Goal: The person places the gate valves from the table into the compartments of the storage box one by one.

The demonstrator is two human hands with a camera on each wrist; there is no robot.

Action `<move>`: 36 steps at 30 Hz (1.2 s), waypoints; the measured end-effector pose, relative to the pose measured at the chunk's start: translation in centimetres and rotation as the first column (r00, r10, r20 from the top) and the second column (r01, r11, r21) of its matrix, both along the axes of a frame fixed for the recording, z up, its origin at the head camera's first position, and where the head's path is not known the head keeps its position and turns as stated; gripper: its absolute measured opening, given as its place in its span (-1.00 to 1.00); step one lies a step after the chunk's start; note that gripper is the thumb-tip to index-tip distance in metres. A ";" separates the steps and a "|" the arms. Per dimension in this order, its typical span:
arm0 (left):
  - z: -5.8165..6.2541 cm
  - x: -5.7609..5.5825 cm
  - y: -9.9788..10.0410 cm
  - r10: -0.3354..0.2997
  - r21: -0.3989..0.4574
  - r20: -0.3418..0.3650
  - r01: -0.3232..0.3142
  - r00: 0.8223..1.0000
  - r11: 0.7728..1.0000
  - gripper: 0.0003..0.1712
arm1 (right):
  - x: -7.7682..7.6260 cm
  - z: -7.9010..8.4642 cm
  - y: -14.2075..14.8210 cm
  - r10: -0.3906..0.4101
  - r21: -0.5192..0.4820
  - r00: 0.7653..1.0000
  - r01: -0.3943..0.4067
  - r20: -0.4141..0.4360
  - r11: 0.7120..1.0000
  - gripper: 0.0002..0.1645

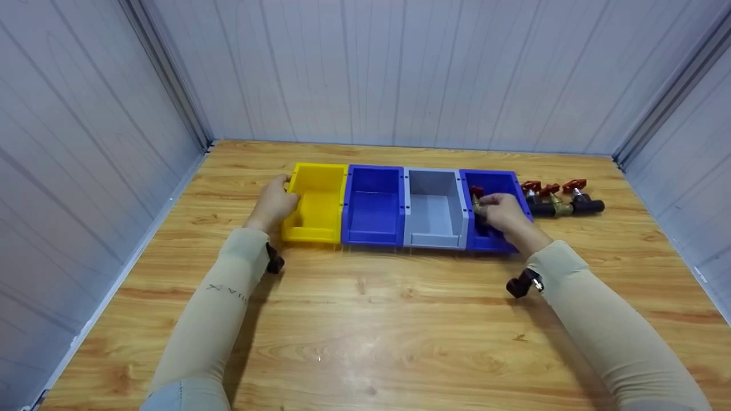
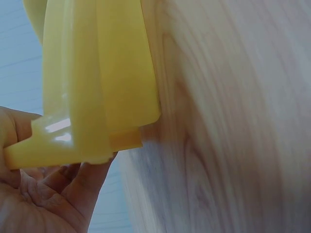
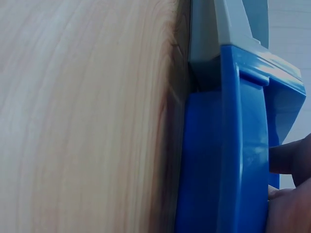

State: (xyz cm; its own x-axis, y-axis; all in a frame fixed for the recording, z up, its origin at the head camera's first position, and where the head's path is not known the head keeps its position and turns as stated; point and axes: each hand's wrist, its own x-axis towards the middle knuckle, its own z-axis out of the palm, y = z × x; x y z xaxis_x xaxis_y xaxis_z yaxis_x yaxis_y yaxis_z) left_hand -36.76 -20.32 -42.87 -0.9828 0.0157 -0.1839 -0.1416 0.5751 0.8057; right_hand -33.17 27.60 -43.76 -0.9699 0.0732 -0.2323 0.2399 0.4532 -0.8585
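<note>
My left hand [image 1: 273, 204] grips the left wall of a yellow bin [image 1: 313, 235], thumb over the rim. In the left wrist view, fingers curl beneath the edge of that yellow bin [image 2: 73, 87]. At the other end of the row, my right hand [image 1: 505, 217] reaches into a blue bin [image 1: 497, 180] and pinches a brass valve with a red handle [image 1: 476, 200]. The valve's lower part is hidden by the hand and bin. From the right wrist, the blue bin's front [image 3: 252, 160] hides the valve and most of the hand.
Between the end bins stand another blue bin [image 1: 374, 237] and a grey bin [image 1: 435, 241], side by side. Right of the row, several red-handled valves [image 1: 562, 208] with black and brass bodies lie on the wooden table [image 1: 371, 319]. White panel walls [image 1: 371, 74] enclose the back and sides.
</note>
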 end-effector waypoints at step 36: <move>-0.1 0.0 -0.1 -0.001 0.000 0.005 0.001 1.000 1.000 -0.34 | 0.0 -0.3 -0.1 0.084 0.360 0.992 -0.043 -0.099 0.932 -0.46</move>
